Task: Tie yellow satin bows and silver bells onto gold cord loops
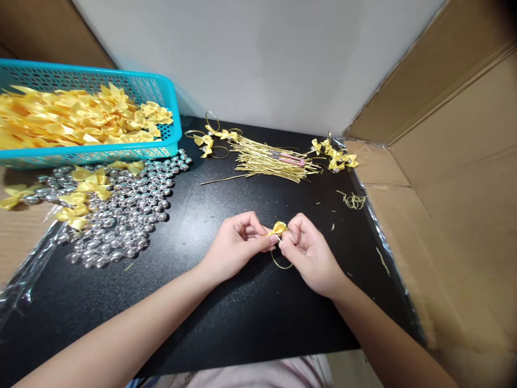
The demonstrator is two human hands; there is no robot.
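Observation:
A small yellow ribbon bow (279, 228) is held between my two hands, above the middle of the black table. My left hand (241, 240) pinches it from the left with thumb and fingertips. From the other side my right hand (307, 249) is closed on it, with thumb and index finger together. A thin gold cord loop (278, 264) hangs below the bow. Something thin and whitish shows between the thumbs, too small to name. My fingers partly cover the bow and the cord's ends.
A blue basket (176, 129) full of yellow bows stands back left. Silver bells or beads (117, 226) spread before it, several bows on top. Gold cords (266, 161) with pink-handled scissors (293, 159) lie behind my hands, finished-looking looped bows (337, 159) nearby. Cardboard (452, 188) stands right.

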